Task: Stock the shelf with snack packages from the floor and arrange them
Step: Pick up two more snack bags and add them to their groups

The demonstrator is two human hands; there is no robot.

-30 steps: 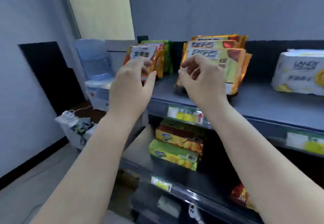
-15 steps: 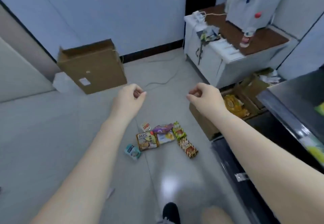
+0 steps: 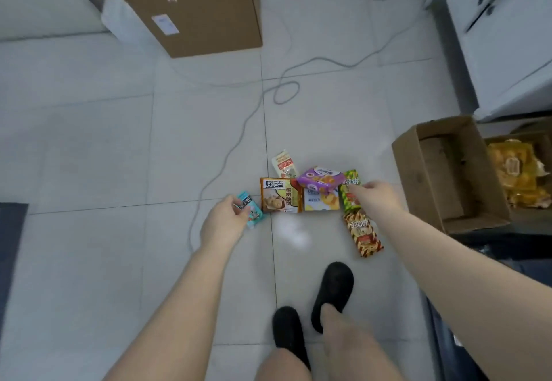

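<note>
Your biggest risk here is grabbing with both hands at once: the snack packages lie in a loose cluster on the floor, some overlapping, and the purple pack (image 3: 320, 180) rests on top of its neighbours, so a careless pull on the green pack (image 3: 350, 192) could drag or scatter the rest. The slick wrappers may also slip as you lift. Your left hand (image 3: 224, 223) reaches over the small teal pack (image 3: 251, 209), fingers loosely curled at its edge; I cannot tell whether it grips yet. Your right hand (image 3: 377, 198) lies over the green pack, fingers extended, touching rather than closed round it.
</note>
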